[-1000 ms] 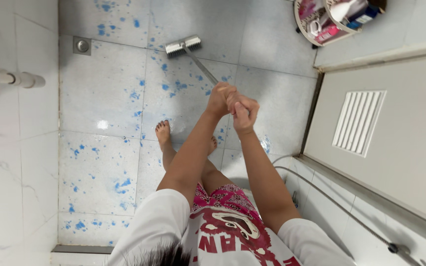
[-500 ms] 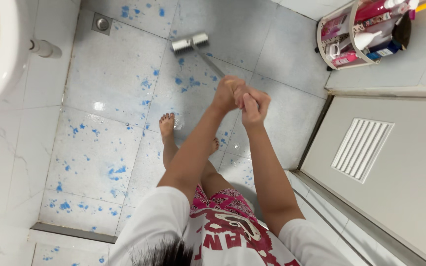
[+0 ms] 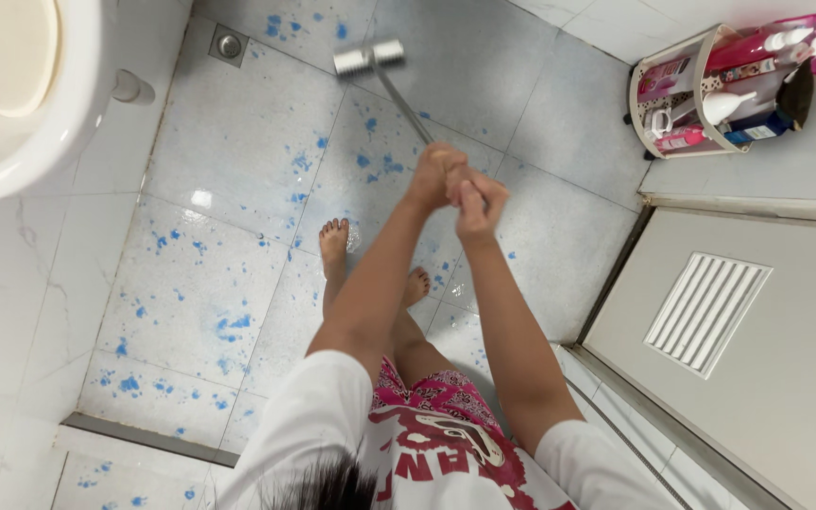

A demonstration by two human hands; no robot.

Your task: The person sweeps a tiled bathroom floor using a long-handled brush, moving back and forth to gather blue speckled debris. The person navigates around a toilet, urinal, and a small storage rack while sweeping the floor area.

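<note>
I stand barefoot on a wet grey tiled floor (image 3: 219, 236) spattered with blue spots. Both hands grip the thin metal handle (image 3: 402, 99) of a long floor brush. My left hand (image 3: 433, 175) is the farther one on the handle and my right hand (image 3: 478, 208) closes just behind it, the two touching. The grey brush head (image 3: 368, 57) rests on the tiles far ahead, near the round floor drain (image 3: 229, 43). My feet (image 3: 334, 241) are below the hands.
A white toilet bowl (image 3: 21, 104) sits at the upper left. A white rack (image 3: 701, 85) of pink and white bottles stands at the upper right. A grey door (image 3: 757, 359) with a louvred vent fills the right side. White wall tiles run along the left.
The brush head has slid farther away across the tiles, toward the drain. My view has shifted, so the toilet bowl and the bottle rack show more fully.
</note>
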